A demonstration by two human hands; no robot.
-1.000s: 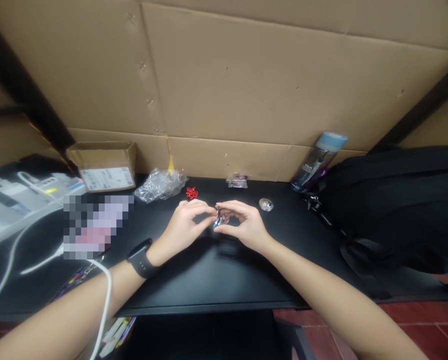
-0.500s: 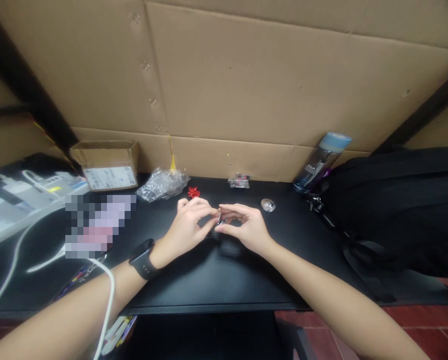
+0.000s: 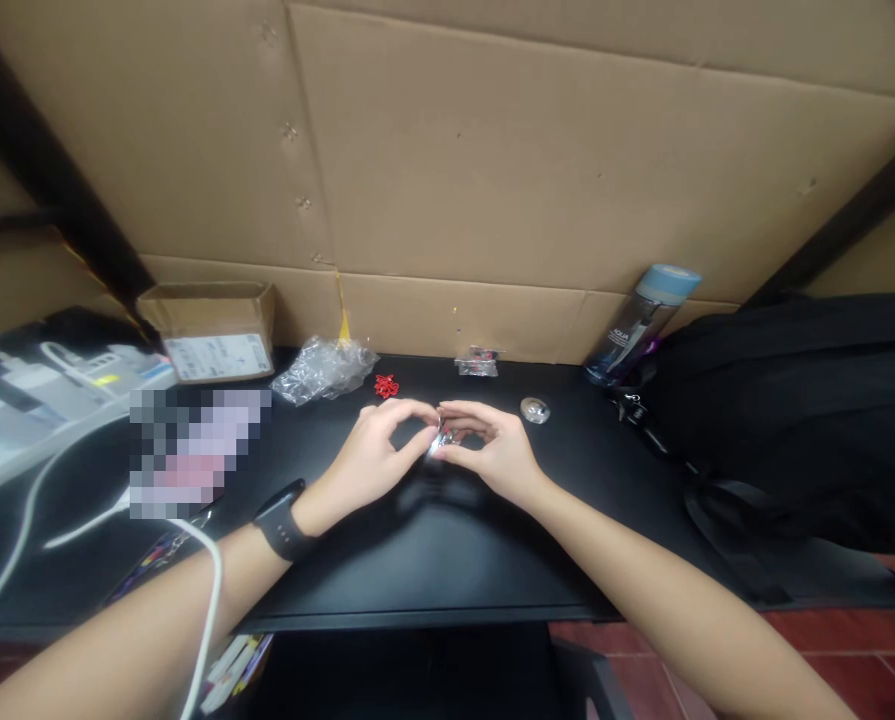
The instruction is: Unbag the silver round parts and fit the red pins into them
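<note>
Over the black table, my left hand and my right hand meet with their fingertips around a small shiny metallic piece. Both hands are closed in a pinch on it, the left from its left side and the right from its right. Fingers cover most of the piece, so its exact kind does not show. Just beyond my left hand lies a cluster of small red pieces. To the right of my right hand rests a small round silvery object.
At the back stand an opened cardboard box, a crumpled clear plastic bag and a small clear packet. A blue-capped bottle leans beside a black backpack. A white cable crosses my left forearm.
The fingers of my left hand have shifted and rounded, forming a wider loop against the metallic piece. My right hand stays almost in place, its fingers slightly more arched.
</note>
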